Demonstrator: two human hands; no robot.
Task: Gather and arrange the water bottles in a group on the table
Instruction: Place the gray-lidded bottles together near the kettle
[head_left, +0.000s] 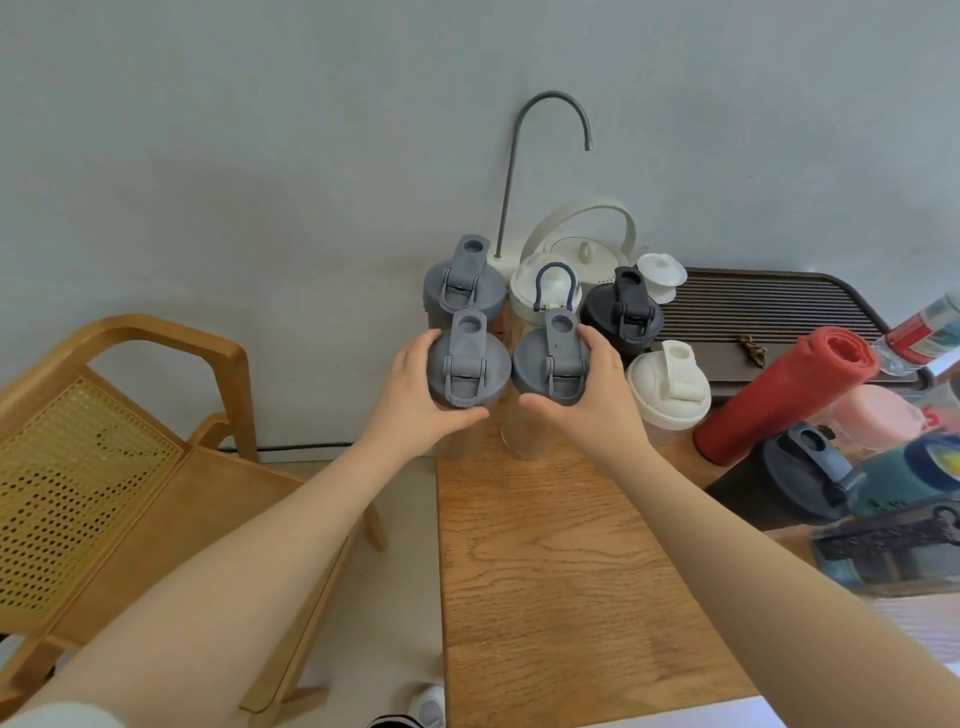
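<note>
Both grips are closing around bottles at the far left corner of the counter (561, 571). The left hand (415, 400) is holding the lid of a grey-lidded bottle (467, 364), with fingers curling round its far side and the thumb lying under the near edge. The right hand (597, 389) is doing the same on the second grey-lidded bottle (550, 366), just beside the first one; the two lids are almost touching.

Behind them a row is already standing near the wall: a third grey-lidded bottle (462, 283), a white bottle with a blue loop (545, 288) and a black-lidded bottle (621, 312). A white-lidded bottle (667, 387) is waiting just to the right of the right hand.

To my eye, the person is setting the front row of the group, pressing the two grey bottles together and against the back row. The group is growing, but it is not finished. Several bottles are lying well apart along the right edge: a red bottle (784, 395) on its side, a dark bottle with a grey cap (800, 467) and a teal bottle (914, 473).

The next move is probably asking for both hands to let go, then one hand reaching right for the white-lidded bottle or the red one. The lying bottles will need to be stood upright first. Care is needed, because the tall clear bodies are standing close to the left edge and could tip.
</note>
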